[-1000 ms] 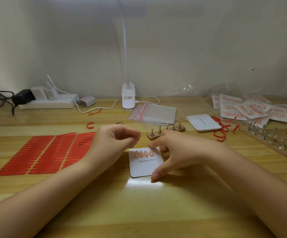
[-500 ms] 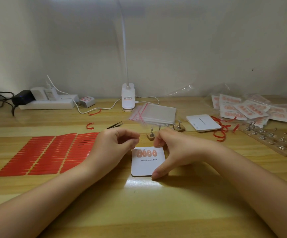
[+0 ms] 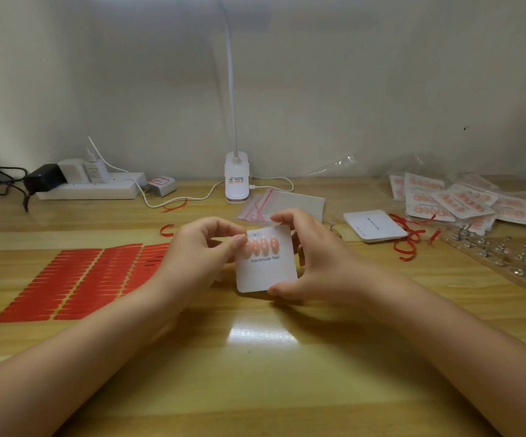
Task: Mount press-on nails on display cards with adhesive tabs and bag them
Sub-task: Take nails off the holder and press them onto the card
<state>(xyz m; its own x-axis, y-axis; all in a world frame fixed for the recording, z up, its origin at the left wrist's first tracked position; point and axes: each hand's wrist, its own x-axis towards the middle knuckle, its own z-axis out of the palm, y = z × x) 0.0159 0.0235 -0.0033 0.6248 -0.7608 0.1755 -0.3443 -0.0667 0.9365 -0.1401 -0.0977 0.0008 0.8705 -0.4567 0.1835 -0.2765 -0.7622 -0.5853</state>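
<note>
A white display card printed "Handmade Nail" is tilted up off the desk, held at its top and bottom right edges between the fingers and thumb of my right hand. A row of pink press-on nails sits across its upper part. My left hand has curled fingers, and its fingertips touch the leftmost nail at the card's left edge. Red adhesive tab sheets lie flat to the left. A stack of clear zip bags lies behind the card.
A pile of bagged nail cards sits at the back right, with a stack of blank cards, red backing strips and a strip of nail stands near it. A lamp base and power strip line the wall.
The card lay flat on the desk before; my right hand has lifted and tilted it up. My left hand's fingertips have moved onto the card's left nails.
</note>
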